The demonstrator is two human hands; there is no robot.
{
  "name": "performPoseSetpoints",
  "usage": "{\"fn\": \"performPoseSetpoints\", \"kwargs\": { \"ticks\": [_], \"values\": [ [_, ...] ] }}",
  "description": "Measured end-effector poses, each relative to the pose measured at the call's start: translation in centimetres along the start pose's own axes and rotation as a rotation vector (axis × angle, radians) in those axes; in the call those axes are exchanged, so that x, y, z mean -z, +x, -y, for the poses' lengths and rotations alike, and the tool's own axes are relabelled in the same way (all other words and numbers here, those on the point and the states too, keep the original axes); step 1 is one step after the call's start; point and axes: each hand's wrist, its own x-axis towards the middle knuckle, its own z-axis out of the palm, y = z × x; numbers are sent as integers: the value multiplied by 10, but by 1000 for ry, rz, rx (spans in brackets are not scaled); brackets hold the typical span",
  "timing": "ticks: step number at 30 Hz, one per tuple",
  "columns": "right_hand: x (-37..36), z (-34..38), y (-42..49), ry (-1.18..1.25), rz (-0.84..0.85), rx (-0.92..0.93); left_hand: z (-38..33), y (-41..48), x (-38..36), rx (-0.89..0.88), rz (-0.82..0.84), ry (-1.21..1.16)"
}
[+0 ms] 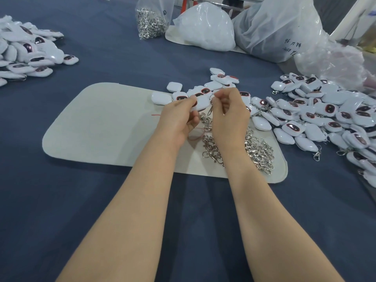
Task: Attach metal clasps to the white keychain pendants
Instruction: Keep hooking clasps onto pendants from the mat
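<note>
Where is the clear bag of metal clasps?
Head view: the bag of clasps lies far back near the centre, just left of a white plastic bag.

The dark blue cloth-covered surface (81,210) is open along the near edge and left of the pale grey felt mat (97,127), whose left half is bare. The mat's right end is crowded: a loose pile of silver metal clasps (258,151), a cluster of white keychain pendants (215,84) at its far edge, and above them the left hand (179,117) gripping one white pendant (201,102) and the right hand (227,115) pinching a hanging clasp (210,109). A broad heap of pendants (325,119) blocks the right, another heap (26,53) the far left. A clear plastic bag of clasps (150,23) and bulky white plastic bags (207,27) close the back.
</note>
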Motion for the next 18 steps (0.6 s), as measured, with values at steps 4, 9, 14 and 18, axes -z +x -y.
{"fn": "performPoseSetpoints", "kwargs": {
  "ticks": [4,9,14,18],
  "values": [
    [1,-1,1,-88,42,35,1,-1,1,-92,-31,77],
    [0,-5,1,-167,149,33,6,1,3,-492,-101,569],
    [-1,-4,0,-59,128,-62,8,-2,-1,-619,-76,654],
    [-1,-3,2,24,127,-95,5,-2,-1,-298,-78,346]
  ]
}}
